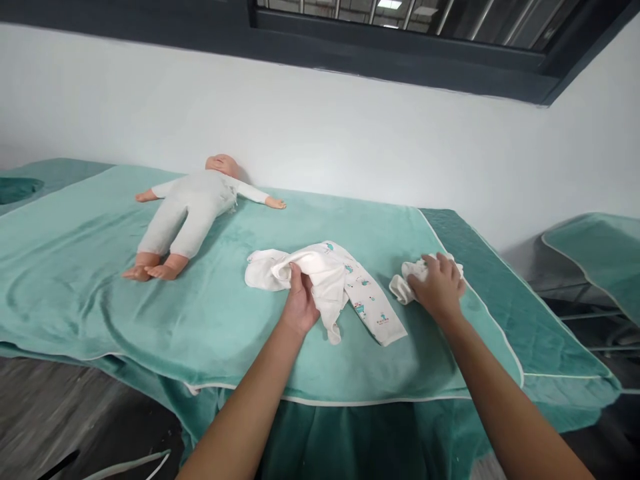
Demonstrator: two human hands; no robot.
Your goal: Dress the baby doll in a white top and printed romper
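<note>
While left fingers (297,280) pinch clothing (323,265), right fingers (443,270) seemingly grip cloth (414,269) near blanket edge (499,327).

I count one doll (195,200) by the bed's (540,333) far edge, one printed white garment (325,273) between near and far edges, one crumpled white cloth (399,289) toward the right edge, two hands (303,305) (441,288).

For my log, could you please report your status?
Left hand holding printed white garment. Right hand on bunched white cloth. Doll lies left, clear of hands.

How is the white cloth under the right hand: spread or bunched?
Bunched: the white cloth forms a crumpled lump beneath the right hand.
</note>
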